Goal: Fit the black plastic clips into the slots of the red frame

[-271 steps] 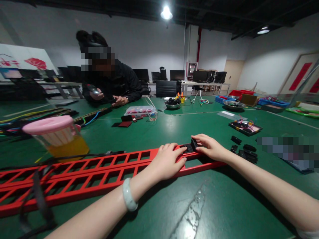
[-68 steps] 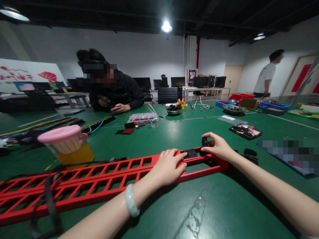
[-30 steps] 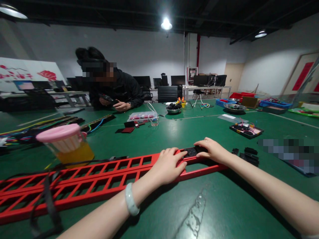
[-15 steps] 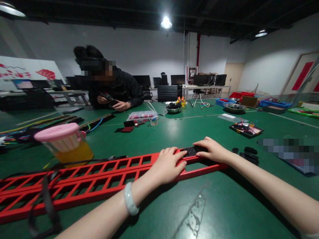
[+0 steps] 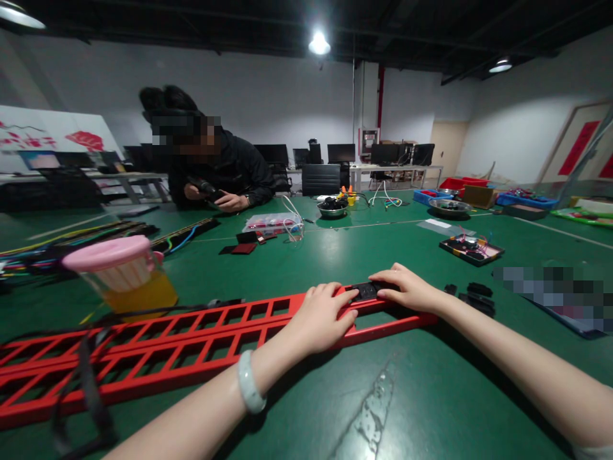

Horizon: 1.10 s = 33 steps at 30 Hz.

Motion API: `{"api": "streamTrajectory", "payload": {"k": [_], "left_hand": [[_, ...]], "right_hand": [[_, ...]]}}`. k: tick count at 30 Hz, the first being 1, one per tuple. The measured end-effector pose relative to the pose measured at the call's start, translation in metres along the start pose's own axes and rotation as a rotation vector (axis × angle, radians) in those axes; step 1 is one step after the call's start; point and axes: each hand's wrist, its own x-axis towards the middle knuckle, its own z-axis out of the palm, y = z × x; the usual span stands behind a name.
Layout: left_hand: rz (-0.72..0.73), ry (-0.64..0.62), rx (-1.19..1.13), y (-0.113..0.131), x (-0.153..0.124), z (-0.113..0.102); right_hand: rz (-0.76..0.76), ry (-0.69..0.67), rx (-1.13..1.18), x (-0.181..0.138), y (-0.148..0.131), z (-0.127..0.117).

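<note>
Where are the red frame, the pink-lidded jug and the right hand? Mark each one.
Red frame point(image 5: 297, 306), head view: on its solid section.
Pink-lidded jug point(image 5: 123, 275), head view: on its side wall, below the lid.
Right hand point(image 5: 412, 289), head view: on the back of the hand.

Hands of the wearer, two: one left hand point(image 5: 328, 317), one right hand point(image 5: 405, 287); pale bracelet point(image 5: 249, 382), one; red slotted frame point(image 5: 295, 306), one; pink-lidded jug point(image 5: 122, 275), one; clear plastic box point(image 5: 249, 225), one; metal bowls point(image 5: 332, 214), two; blue trays point(image 5: 426, 199), two. Black fitting point(image 5: 368, 292) in the frame, at least one, partly covered; loose black pieces point(image 5: 479, 289), several, overlapping, exact count unclear. Co-worker point(image 5: 230, 163), one; ceiling lamps point(image 5: 319, 43), three; red door strips point(image 5: 579, 148), two.
</note>
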Motion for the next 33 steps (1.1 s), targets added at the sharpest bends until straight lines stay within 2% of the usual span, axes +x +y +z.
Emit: {"api": "streamTrajectory", "payload": {"k": [5,12,18,25,33], "left_hand": [[-0.001,-0.002,0.005,0.0,0.0,0.0],[0.004,-0.003,0.009,-0.001,0.001,0.002],[0.006,0.003,0.01,0.001,0.001,0.002],[0.008,0.007,0.016,0.0,-0.001,0.004],[0.014,0.008,0.003,0.0,0.001,0.004]], "right_hand": [[0.022,-0.016,0.028,0.001,0.0,-0.002],[0.169,-0.01,0.097,0.002,-0.002,-0.005],[0.215,0.014,0.118,0.001,-0.006,-0.005],[0.245,-0.101,0.493,0.008,0.011,0.0],[0.199,-0.1,0.33,0.007,0.006,-0.008]]}}
